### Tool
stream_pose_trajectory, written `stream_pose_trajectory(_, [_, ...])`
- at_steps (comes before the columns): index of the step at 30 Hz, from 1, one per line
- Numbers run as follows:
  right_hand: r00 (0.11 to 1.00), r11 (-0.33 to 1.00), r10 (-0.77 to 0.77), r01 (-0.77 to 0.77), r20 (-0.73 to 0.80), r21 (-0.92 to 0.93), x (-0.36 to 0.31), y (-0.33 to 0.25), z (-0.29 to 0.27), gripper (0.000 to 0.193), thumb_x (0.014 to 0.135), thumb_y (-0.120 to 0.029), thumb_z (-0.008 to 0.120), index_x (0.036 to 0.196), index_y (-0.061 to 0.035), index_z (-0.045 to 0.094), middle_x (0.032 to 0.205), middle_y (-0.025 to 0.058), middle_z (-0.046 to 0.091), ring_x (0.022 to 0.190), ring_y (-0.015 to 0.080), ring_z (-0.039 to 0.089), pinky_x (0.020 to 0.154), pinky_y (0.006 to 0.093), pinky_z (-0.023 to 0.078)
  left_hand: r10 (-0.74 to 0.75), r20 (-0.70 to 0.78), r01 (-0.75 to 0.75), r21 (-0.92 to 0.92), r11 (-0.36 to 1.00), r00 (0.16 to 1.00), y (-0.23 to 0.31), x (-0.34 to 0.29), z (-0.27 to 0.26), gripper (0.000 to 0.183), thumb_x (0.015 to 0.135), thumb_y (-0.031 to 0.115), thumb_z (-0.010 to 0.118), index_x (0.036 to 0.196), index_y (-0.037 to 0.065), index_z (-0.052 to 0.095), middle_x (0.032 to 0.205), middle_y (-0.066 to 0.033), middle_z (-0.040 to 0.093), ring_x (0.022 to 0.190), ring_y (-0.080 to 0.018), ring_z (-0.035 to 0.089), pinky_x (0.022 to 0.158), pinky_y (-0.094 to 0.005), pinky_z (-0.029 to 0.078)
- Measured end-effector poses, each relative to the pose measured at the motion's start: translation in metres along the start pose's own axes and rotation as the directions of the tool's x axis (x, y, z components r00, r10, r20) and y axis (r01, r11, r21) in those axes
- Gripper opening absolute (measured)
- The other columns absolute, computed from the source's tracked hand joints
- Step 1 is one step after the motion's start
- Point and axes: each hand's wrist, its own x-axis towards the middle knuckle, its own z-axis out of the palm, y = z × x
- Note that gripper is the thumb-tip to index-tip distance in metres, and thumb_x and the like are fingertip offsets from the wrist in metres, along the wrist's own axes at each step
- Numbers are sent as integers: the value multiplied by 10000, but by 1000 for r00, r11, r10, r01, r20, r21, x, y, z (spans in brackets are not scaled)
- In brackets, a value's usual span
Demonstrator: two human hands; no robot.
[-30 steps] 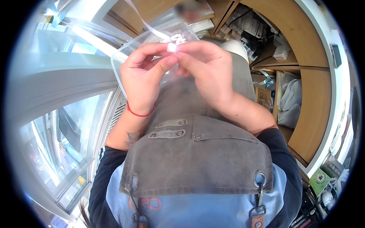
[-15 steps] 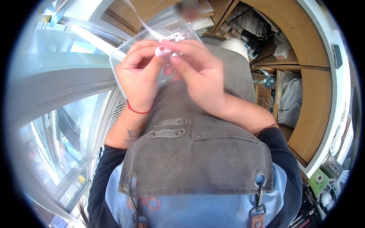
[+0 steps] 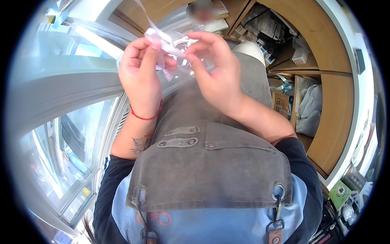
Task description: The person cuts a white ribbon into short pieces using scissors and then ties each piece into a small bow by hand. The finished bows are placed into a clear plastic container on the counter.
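A pale pinkish-white ribbon (image 3: 175, 50) is looped between my hands, and one length of it rises toward the upper left. My left hand (image 3: 140, 67) pinches the looped part between thumb and fingers, while a short tail hangs below. On the other side, my right hand (image 3: 219, 67) has its thumb and a finger closed at the loop's end, with the index finger lifted away. Under and behind the hands is a clear plastic box (image 3: 178, 83), resting by my lap; whitish ribbon pieces show in it, partly hidden by the hands.
A grey-brown apron (image 3: 219, 175) covers my lap. To the left runs a pale window frame (image 3: 65, 87). Wooden shelving (image 3: 337, 110) on the right holds cables, a small white box (image 3: 300, 55), bagged items and a light-blue ribbon (image 3: 285, 86). A white rounded object (image 3: 250, 49) stands beyond my right hand.
My hands have moved apart from each other. The ribbon loop, earlier small and held tight between the fingertips, now spreads across the gap, and my right index finger has lifted.
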Motion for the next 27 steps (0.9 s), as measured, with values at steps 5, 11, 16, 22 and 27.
stream_pose_trajectory(5, [998, 998, 25, -29, 59, 61, -1, 4, 11, 393, 742, -26, 653, 1102, -26, 496, 892, 80, 619, 852, 185, 599, 790, 306, 460, -45, -43, 47, 38, 998, 998, 5, 2, 0, 132, 897, 114, 524, 947, -8, 526, 693, -57, 571, 494, -103, 530, 442, -209, 415])
stream_pose_trajectory(11, [970, 961, 66, -125, 235, 247, -3, 16, 20, 463, 718, -106, 717, 1108, -30, 478, 925, 78, 618, 922, 187, 595, 851, 313, 433, 86, -58, -78, 119, 990, 995, 10, 1, 1, 122, 888, 102, 549, 958, 3, 548, 742, -43, 572, 530, -58, 488, 446, -163, 346])
stream_pose_trajectory(16, [969, 933, 11, -100, 248, 346, -3, 5, 32, 388, 729, -97, 704, 1050, -39, 494, 787, 49, 606, 777, 158, 597, 747, 293, 445, 111, -94, -90, 204, 975, 989, 24, -7, -2, 113, 880, 94, 571, 937, -2, 579, 812, -88, 617, 539, -44, 456, 455, -161, 332])
stream_pose_trajectory(22, [956, 989, 148, -145, 253, -27, -1, 4, 19, 195, 717, -34, 651, 880, -58, 548, 620, 33, 560, 543, 161, 548, 631, 285, 423, 331, -125, -311, 155, 938, 935, 51, 0, -32, 127, 884, 74, 554, 914, -47, 576, 673, -42, 539, 482, -40, 364, 429, -176, 279])
stream_pose_trajectory(27, [955, 939, -240, 273, 174, -207, 8, 10, 1, 142, 696, -17, 636, 809, -75, 572, 660, 40, 600, 558, 203, 558, 691, 310, 420, 499, -180, -488, 107, 867, 848, 73, -8, -50, 176, 923, 121, 497, 858, -37, 539, 759, -83, 543, 477, -41, 354, 412, -169, 263])
